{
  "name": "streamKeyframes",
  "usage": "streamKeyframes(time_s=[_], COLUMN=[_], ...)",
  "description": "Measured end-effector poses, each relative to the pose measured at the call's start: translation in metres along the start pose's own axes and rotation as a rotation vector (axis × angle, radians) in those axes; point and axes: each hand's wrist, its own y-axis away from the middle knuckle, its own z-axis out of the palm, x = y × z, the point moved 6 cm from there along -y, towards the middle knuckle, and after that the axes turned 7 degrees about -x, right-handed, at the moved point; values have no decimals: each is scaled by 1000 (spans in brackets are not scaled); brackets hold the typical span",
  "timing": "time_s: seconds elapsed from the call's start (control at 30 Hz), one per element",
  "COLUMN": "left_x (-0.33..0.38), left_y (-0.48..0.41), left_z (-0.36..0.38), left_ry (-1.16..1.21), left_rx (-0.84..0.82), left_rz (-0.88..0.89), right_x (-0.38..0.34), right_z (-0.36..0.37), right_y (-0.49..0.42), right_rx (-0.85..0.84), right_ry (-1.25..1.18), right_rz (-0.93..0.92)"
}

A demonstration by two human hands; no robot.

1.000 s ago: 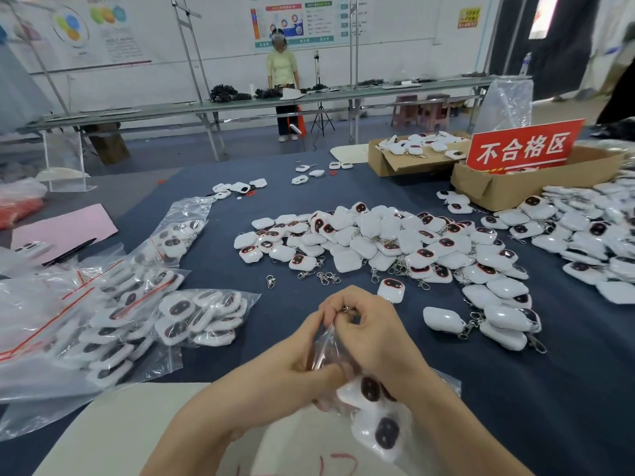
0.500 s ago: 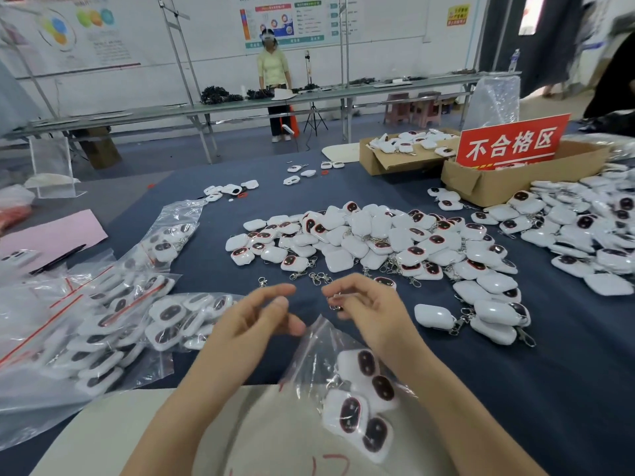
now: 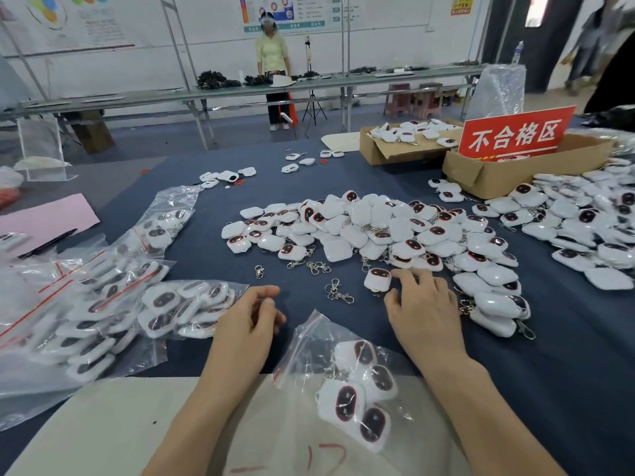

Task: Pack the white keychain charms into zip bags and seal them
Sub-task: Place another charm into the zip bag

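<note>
A: A second ago you had both hands pinched on the mouth of the zip bag (image 3: 311, 341). Now you have let it go. It lies between your forearms, partly on the pale sheet (image 3: 103, 424), with four white keychain charms (image 3: 345, 401) inside.

B: Neither hand holds anything. Your left hand (image 3: 247, 324) hovers just left of the bag, fingers loosely curled round nothing. Your right hand (image 3: 424, 314) has gone forward, fingers spread over the blue cloth (image 3: 567, 372). Its forefinger tip is right beside a loose charm (image 3: 377, 279) at the near edge of the pile (image 3: 378, 228), and seems to touch it.

A: I'd read that bag as finished and the next batch as begun. I can't tell from here whether the zip closed along its whole run. Check it before it joins the filled bags (image 3: 185, 307) on your left.

B: Mind the stray clasps (image 3: 338, 293) lying between your hands. They look likely to snag as you gather charms.
</note>
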Motion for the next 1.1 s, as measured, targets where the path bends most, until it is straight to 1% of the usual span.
streamKeyframes(time_s=[0.07, 0.17, 0.33, 0.47, 0.6, 0.67, 0.8, 0.93, 1.0, 1.03, 1.1], left_x=[0, -2, -4, -5, -5, -5, 6, 23, 26, 26, 26], left_y=[0, 0, -1, -1, -3, -4, -11, -18, -18, -17, -16], left_z=[1, 3, 4, 5, 6, 7, 16, 33, 36, 36, 35], left_ry=[-11, -37, -88, -96, -94, -90, -125, -26, 27, 54, 101], left_rx=[-2, -11, -15, -21, -28, -53, -125, -250, -249, -232, -199], left_rz=[0, 7, 21, 30, 32, 27, 47, 75, 102, 117, 154], right_x=[-4, -12, -24, -25, -31, -37, -47, -53, -54, -53, -49], right_z=[2, 4, 12, 10, 9, 7, 12, 15, 15, 14, 14], right_y=[0, 0, -1, -1, -1, 1, 6, 10, 11, 11, 6], right_rx=[-10, -29, -117, -137, -209, -222, -254, -288, -268, -263, -294], right_ry=[-43, -44, -26, -158, -259, -319, -360, -466, -560, -646, -855], right_rz=[-53, -144, -324, -356, -423, -470, -555, -586, -589, -565, -462])
